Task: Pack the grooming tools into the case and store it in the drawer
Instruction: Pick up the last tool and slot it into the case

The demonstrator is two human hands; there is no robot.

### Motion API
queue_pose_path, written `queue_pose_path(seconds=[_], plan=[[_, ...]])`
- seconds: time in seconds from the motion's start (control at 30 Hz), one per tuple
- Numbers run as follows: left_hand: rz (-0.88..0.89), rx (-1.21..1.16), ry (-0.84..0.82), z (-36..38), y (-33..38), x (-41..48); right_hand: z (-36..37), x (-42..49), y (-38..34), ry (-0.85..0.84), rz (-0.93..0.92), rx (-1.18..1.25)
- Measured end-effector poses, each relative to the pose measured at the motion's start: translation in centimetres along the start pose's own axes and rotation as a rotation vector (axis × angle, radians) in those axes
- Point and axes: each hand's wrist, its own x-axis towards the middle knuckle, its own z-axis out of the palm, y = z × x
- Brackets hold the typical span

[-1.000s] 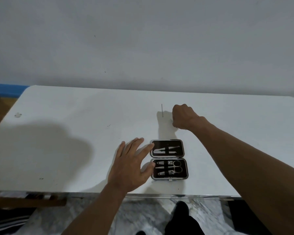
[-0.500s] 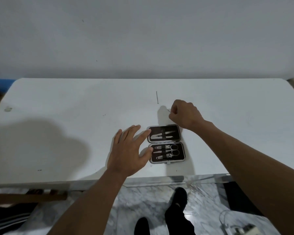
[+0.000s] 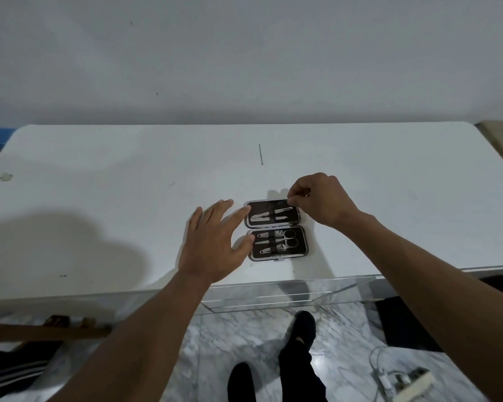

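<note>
One case (image 3: pixel 276 230), open flat near the desk (image 3: pixel 99 198) front edge. Left hand (image 3: pixel 215 242) released, fingers splayed, touching its side. Right hand (image 3: pixel 321 200) pinching a thin tool (image 3: pixel 282 202) over the far half. Step: seating it; next, fetch the pin (image 3: pixel 260 154) lying beyond.

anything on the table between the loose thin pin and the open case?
Head view: only bare white table between the pin and the case; the right hand sits off to the side.

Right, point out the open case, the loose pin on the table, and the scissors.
case (image 3: pixel 273 258): head view, near rim.
pin (image 3: pixel 260 154): head view, middle of its shaft.
scissors (image 3: pixel 290 238): head view, finger loops, in the near half.
</note>
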Motion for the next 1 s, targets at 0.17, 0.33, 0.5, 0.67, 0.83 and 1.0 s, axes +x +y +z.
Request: queue_pose_path(seconds=[0.17, 0.33, 0.5, 0.67, 0.83, 1.0], plan=[[-0.006, -0.008, 0.002, 0.0, 0.0, 0.1, 0.3, 0.3, 0.7, 0.023, 0.007, -0.026], [-0.005, -0.004, -0.003, 0.2, -0.2, 0.1, 0.6, 0.7, 0.8, 0.019, -0.023, -0.07], [-0.007, -0.005, 0.006, 0.2, -0.1, 0.1, 0.9, 0.5, 0.9, 0.004, -0.055, -0.082], [-0.009, -0.019, 0.0, 0.2, -0.1, 0.1, 0.4, 0.4, 0.9, -0.05, -0.104, -0.146], [-0.01, -0.015, 0.004, 0.3, -0.1, 0.2, -0.1, 0.4, 1.1, -0.116, -0.185, -0.305], [-0.01, -0.016, 0.01, 0.4, -0.2, 0.1, -0.2, 0.2, 1.5, -0.107, -0.227, -0.394]])
